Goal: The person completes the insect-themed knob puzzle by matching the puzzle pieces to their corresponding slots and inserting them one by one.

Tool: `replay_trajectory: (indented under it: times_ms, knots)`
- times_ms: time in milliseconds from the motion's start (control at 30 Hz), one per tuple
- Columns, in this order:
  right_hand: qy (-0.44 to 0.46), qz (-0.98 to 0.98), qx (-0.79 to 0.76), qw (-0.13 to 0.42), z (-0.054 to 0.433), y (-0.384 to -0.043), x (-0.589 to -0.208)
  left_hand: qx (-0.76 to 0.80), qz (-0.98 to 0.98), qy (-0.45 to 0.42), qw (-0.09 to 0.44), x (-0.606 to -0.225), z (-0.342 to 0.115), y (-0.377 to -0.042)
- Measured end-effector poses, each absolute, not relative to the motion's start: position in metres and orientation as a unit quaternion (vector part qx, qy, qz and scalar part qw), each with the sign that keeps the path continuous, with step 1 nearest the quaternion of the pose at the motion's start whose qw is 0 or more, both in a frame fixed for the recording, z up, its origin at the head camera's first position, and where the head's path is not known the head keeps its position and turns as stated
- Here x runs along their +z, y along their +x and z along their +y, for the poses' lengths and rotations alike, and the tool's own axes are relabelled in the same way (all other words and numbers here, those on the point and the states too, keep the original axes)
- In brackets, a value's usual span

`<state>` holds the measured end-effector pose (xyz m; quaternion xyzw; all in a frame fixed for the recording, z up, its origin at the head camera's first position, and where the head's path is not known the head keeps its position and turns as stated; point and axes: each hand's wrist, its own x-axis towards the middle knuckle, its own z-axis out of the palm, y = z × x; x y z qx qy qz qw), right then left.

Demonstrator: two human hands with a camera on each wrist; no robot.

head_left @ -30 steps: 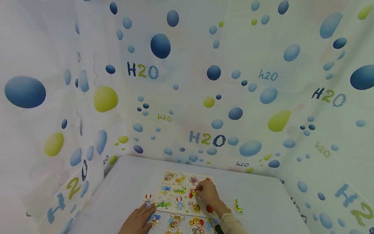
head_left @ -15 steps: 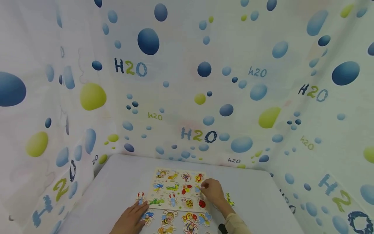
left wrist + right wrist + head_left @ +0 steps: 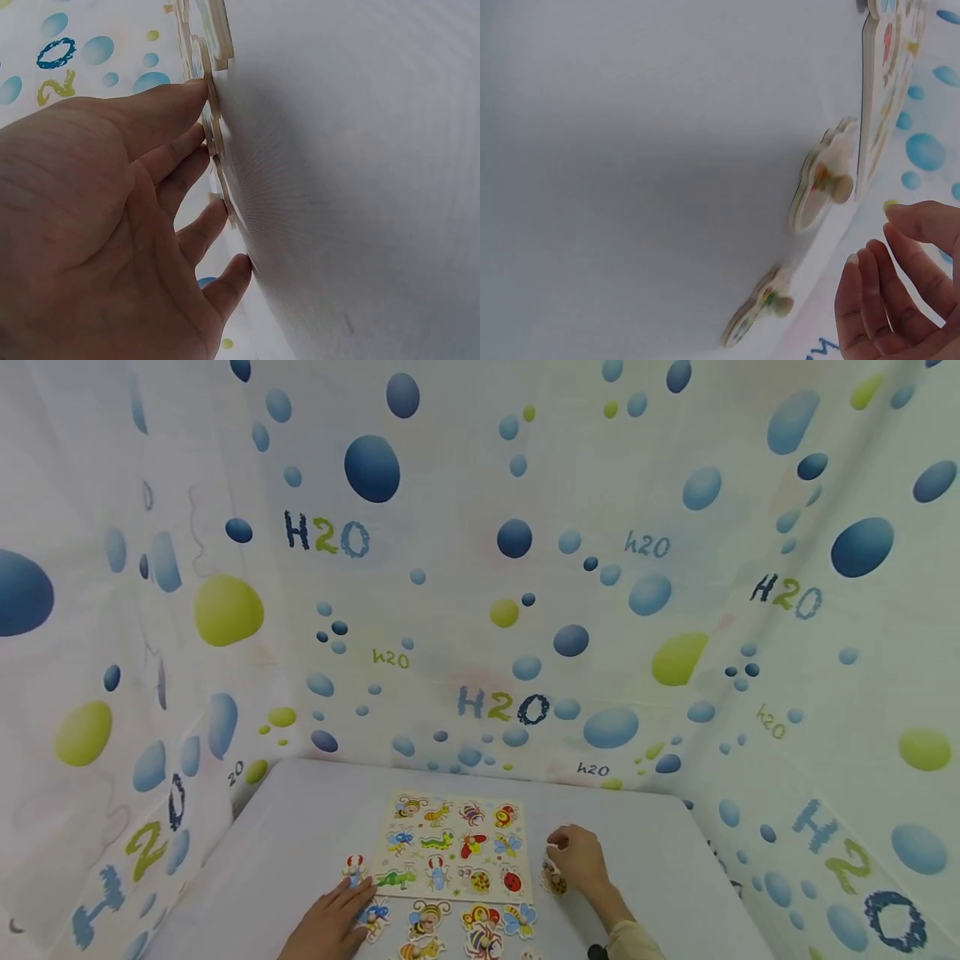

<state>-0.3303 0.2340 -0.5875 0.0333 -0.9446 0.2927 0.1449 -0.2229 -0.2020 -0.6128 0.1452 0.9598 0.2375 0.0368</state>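
My left hand (image 3: 330, 920) rests with fingers spread at the lower left corner of a wooden insect puzzle board (image 3: 455, 897). In the left wrist view its fingertips touch the edges of thin wooden pieces (image 3: 210, 112). To the board's right hovers my right hand (image 3: 579, 860), over a brown spotted insect piece (image 3: 553, 882). Its thumb and index finger come close together with nothing between them, the other fingers loosely bent. The right wrist view shows two knobbed pieces lying on the table, a nearer-to-board one (image 3: 817, 184) and a smaller-looking one (image 3: 757, 306).
Below the board lie loose insect pieces: a bee (image 3: 427, 920), a blue dragonfly (image 3: 519, 920), a spider (image 3: 483, 941) and others. A red-and-blue beetle piece (image 3: 354, 868) sits left of it. Bubble-printed curtains (image 3: 420, 610) stand behind the white table (image 3: 637, 827).
My right hand has left the board and moved right to the loose brown piece. The board's pictures it covered now show. My left hand keeps its place as the head view shifts.
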Motion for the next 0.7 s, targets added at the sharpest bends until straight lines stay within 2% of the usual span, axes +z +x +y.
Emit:
replay_trajectory:
  times_ms: [533,700]
  knots:
    - [0.013,-0.948,0.27,0.169,0.282,-0.316,-0.596,0.232,0.965,0.122,0.033,-0.609,-0.199,-0.22]
    - [-0.02,-0.953,0.262,0.151,0.29,-0.311,-0.595,0.228,0.966,0.122,0.029,-0.617,-0.201,-0.221]
